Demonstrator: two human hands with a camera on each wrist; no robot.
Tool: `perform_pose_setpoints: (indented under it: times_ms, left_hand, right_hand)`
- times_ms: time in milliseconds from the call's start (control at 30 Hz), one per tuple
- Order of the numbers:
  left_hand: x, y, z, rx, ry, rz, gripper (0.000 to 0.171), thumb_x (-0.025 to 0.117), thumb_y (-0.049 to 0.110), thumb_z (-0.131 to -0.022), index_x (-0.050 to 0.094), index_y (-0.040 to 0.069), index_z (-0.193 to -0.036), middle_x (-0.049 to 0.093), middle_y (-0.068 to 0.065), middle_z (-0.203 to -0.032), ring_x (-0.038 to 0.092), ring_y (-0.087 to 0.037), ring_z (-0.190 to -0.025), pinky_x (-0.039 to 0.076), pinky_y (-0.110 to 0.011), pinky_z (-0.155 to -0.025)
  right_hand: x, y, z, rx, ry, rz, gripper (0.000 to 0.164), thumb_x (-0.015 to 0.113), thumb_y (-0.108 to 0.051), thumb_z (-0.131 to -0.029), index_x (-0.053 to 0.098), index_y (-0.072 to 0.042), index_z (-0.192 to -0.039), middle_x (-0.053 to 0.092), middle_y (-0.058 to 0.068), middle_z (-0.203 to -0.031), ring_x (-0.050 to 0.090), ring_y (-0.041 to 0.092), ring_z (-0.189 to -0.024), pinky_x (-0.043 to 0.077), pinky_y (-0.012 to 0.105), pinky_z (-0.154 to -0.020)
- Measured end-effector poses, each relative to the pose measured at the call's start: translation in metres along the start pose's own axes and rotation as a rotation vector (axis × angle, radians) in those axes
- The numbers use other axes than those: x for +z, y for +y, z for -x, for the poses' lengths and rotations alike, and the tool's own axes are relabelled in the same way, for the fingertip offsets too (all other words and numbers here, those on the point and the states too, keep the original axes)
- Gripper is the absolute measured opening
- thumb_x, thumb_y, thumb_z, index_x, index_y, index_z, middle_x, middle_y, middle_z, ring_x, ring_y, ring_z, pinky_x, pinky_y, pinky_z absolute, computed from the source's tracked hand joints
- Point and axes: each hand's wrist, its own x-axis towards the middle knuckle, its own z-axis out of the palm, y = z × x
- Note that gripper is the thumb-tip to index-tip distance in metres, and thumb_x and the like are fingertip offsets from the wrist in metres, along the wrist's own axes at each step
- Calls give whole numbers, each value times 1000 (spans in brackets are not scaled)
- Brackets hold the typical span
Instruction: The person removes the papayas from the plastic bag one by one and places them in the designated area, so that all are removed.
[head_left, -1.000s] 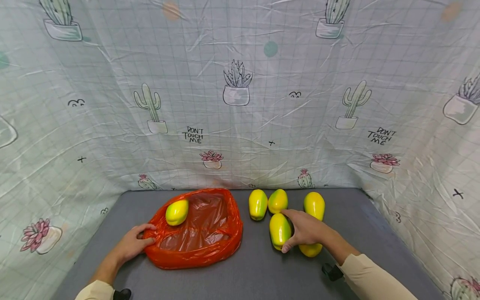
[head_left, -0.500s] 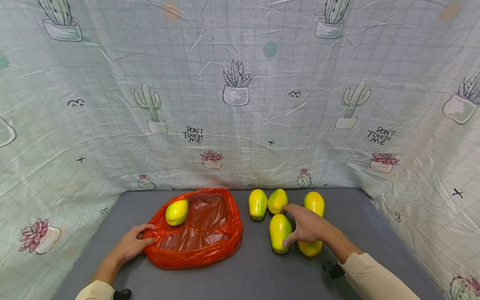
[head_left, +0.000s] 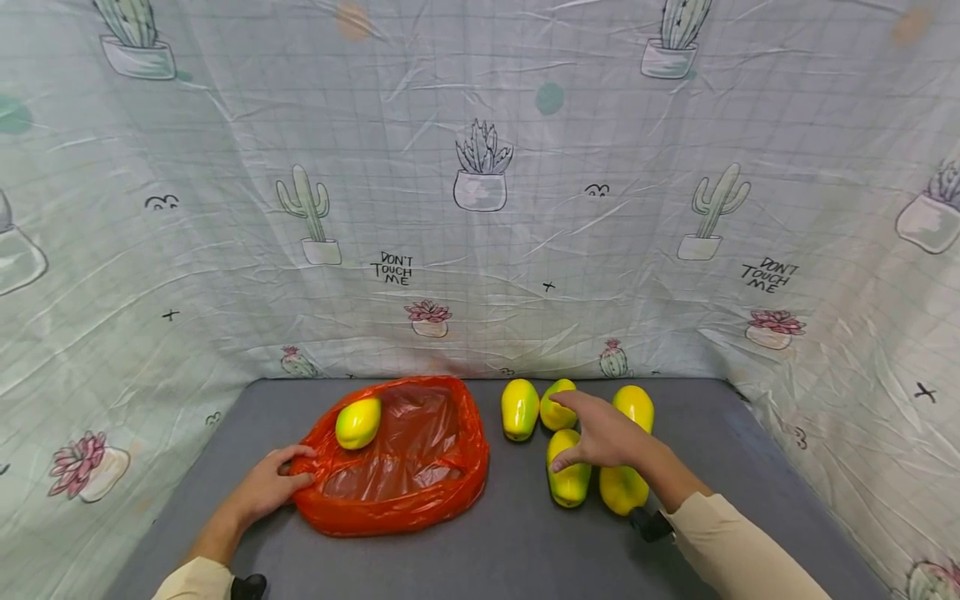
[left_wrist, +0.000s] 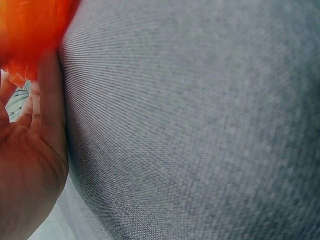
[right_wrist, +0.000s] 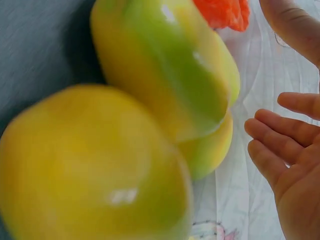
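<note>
My left hand (head_left: 264, 486) pinches the left rim of a red plastic bag (head_left: 390, 512), thumb on the near side. The left wrist view shows the fingers against the blurred bag (left_wrist: 35, 30), low along the table. Inside the bag lies one yellow-green papaya (head_left: 358, 423). My right hand (head_left: 609, 429) hovers over the loose papayas with thumb and fingers spread, nearest the front middle papaya (head_left: 567, 487). In the right wrist view its fingers (right_wrist: 280, 142) stand apart from the papayas, and the palm holds nothing. The hand partly covers the back middle papaya (head_left: 557, 408).
Another papaya (head_left: 520, 410) lies between the bag and the right hand. Further right are a back papaya (head_left: 634, 406) and a front papaya (head_left: 624, 490), partly behind the right forearm. A printed cactus sheet (head_left: 480, 275) walls in the grey table (head_left: 517, 558).
My right hand has lifted off the front middle papaya and shifted up, its fingers now in front of the back middle one. The left hand stays at the bag. The head view has shifted slightly.
</note>
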Motion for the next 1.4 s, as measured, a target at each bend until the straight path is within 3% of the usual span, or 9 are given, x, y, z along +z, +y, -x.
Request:
perform_pose_setpoints:
  times_ms: [267,633,967,1133,1400]
  left_hand:
    - [0,4,3,29,13,2,43,74,21,-94,63,3,-131,49,-31,-136,61,-31,-108,51,-30,-80]
    - [1,4,2,34,24,2,42,73,20,-94,63,3,-130,50,-29,-133,60,-30,-106,51,-30,-80]
    - [3,2,4,35,25,41,42,73,17,-93,62,1,-130,51,-28,-130,62,-26,-100,51,-27,-75]
    - [2,-2,3,34,26,68,42,72,17,-94,62,1,-131,49,-26,-128,63,-24,-98,51,-27,-74]
    - [1,-4,1,27,27,8,43,74,22,-94,63,4,-132,51,-27,-134,61,-30,-108,51,-29,-80]
  right_hand:
    - [7,-12,-18,-41,0,-54,111,89,-63,-70,47,-4,-153,53,13,-156,53,37,-141,45,58,-114]
    - [18,-33,-38,-100,-38,-209,104,91,-51,-74,46,-3,-154,51,14,-157,52,36,-141,43,59,-115]
    - [37,-54,-61,-148,-57,-277,96,91,-41,-78,46,-4,-154,54,15,-155,53,36,-143,44,58,-116]
    - [44,-67,-75,-176,-68,-333,95,90,-43,-79,47,-3,-154,55,13,-155,54,34,-143,44,57,-116]
    - [58,-92,-99,-172,-100,-386,91,89,-39,-81,46,-7,-155,55,13,-155,53,34,-143,44,55,-117]
